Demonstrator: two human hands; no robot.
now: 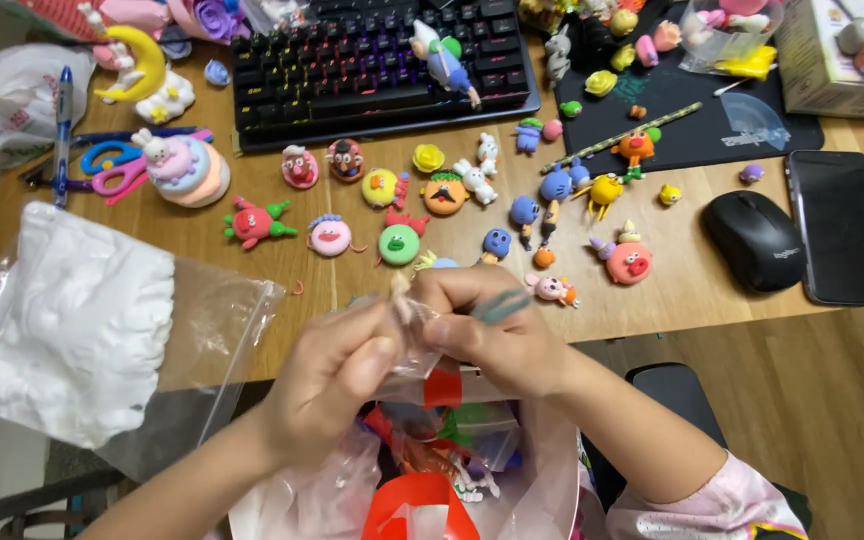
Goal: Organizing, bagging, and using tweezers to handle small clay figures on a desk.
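Both my hands meet just in front of the wooden desk's [712, 290] near edge. My left hand [337, 375] and my right hand [487, 325] pinch a small crinkled clear plastic wrapper [414, 335] between their fingertips. A greenish-blue smear of clay marks a right-hand finger. Below my hands a larger clear plastic bag [422, 470] with red and green packets inside rests in my lap. What the small wrapper holds is hidden by my fingers.
Many small colourful clay figures [397, 240] are spread over the desk. A black keyboard [382, 65], black mouse [755, 240], dark phone [840, 225], scissors [117, 165] and a pen [62, 120] lie around them. A clear bag of white clay [72, 325] sits at left.
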